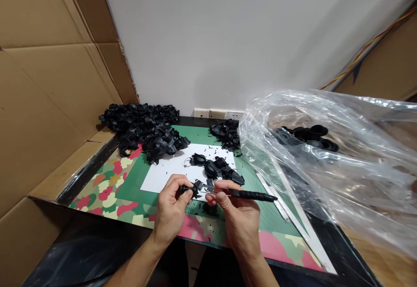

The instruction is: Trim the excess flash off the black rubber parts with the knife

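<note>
My left hand (173, 206) is closed round a small black rubber part (194, 190), pinched between thumb and fingers over the front of the white sheet (153, 183). In my right hand (239, 213) is a slim metal tool (257, 196) with a black-wrapped handle pointing right. Its thin bright tip reaches the rubber part; I cannot make out whether it is tweezers or a blade. Just beyond my hands, several black rubber pieces (216, 167) lie on the sheet among small scraps. More dark trimmings (210, 209) sit below the hands on the green mat (130, 191).
A large heap of black rubber pieces (146, 124) stands back left, beside a cardboard wall (48, 83). A smaller scrap pile (226, 134) is at the back. On the right, a clear plastic bag (342, 165) contains black round parts (309, 136). White strips (293, 222) lie near it.
</note>
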### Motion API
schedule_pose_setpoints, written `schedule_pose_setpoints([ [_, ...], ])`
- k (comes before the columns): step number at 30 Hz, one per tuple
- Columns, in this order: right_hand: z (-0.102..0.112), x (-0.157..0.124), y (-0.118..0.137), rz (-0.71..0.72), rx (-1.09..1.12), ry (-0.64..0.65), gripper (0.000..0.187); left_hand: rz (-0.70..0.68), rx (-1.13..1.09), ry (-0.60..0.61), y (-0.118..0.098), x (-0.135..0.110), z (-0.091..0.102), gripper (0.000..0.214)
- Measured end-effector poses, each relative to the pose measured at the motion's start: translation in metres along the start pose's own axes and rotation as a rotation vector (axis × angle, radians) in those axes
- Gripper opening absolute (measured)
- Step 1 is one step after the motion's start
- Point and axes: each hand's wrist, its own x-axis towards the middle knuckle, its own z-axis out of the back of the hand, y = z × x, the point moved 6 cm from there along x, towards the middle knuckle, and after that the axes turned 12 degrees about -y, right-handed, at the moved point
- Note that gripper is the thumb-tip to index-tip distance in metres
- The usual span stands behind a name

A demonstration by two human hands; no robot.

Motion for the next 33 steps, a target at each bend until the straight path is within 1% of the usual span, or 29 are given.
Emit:
schedule_pose_setpoints([
  [2, -0.002, 0.000, 0.003, 0.074, -0.020, 0.004, 0.023, -0.026, 0.041, 0.007, -0.002, -0.001, 0.000, 0.003],
  [5, -0.006, -0.001, 0.003, 0.110, -0.041, 0.021, 0.018, -0.068, 0.070, 0.011, -0.006, -0.002, 0.000, 0.005],
  [11, -0.010, -0.002, 0.002, 0.101, -0.027, 0.037, 0.016, -0.160, 0.125, 0.032, -0.012, -0.002, -0.003, 0.008],
  [16, -0.008, -0.001, -0.001, 0.080, -0.027, 0.052, 0.014, -0.164, 0.136, 0.057, -0.011, -0.002, -0.005, 0.009],
  [23, -0.005, 0.003, -0.005, 0.005, -0.058, 0.056, 0.020, -0.186, 0.144, 0.068, -0.014, -0.002, -0.006, 0.010],
  [25, -0.005, 0.003, -0.004, 0.018, -0.072, 0.062, 0.019, -0.195, 0.148, 0.074, -0.015, -0.001, -0.006, 0.011],
  [27, -0.006, 0.003, 0.000, 0.077, -0.102, 0.066, 0.017, -0.200, 0.153, 0.070, -0.014, -0.001, -0.006, 0.011],
  [28, -0.007, 0.001, 0.004, 0.140, -0.126, 0.069, 0.014, -0.200, 0.155, 0.068, -0.014, -0.001, -0.006, 0.011],
  [29, -0.009, -0.001, 0.009, 0.235, -0.156, 0.077, 0.011, -0.197, 0.156, 0.068, -0.013, -0.001, -0.006, 0.011],
  [31, -0.013, -0.009, 0.019, 0.474, -0.253, 0.106, 0.001, -0.174, 0.152, 0.063, -0.010, -0.002, -0.007, 0.010],
  [33, -0.018, -0.017, 0.026, 0.688, -0.372, 0.141, 0.009, -0.119, 0.139, 0.051, -0.007, -0.005, -0.008, 0.008],
])
